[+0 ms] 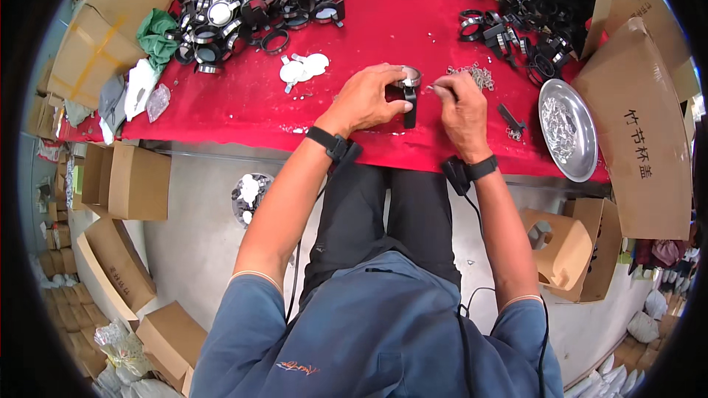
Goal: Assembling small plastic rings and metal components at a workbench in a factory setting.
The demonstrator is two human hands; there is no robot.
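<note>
My left hand point(366, 99) is closed around a round cup lid point(411, 76) with a silvery rim. A black strap-like tab point(410, 114) hangs from the lid toward me. Just right of it, my right hand point(464, 114) is closed in a pinch, its fingertips apart from the lid. A tiny shiny metal piece point(431, 88) shows at those fingertips; its exact shape is too small to make out. Beyond my right hand lies a loose pile of small metal clips point(478, 76). A black tab piece point(509, 118) rests to the right, beside a few more clips.
Black and silver lids point(273, 0) are heaped at the far left of the red-covered table point(243, 107). White discs point(302, 68) lie nearer. A metal dish point(588, 158) of small metal parts and a cardboard box point(627, 133) stand right. Black rings point(509, 18) spread behind.
</note>
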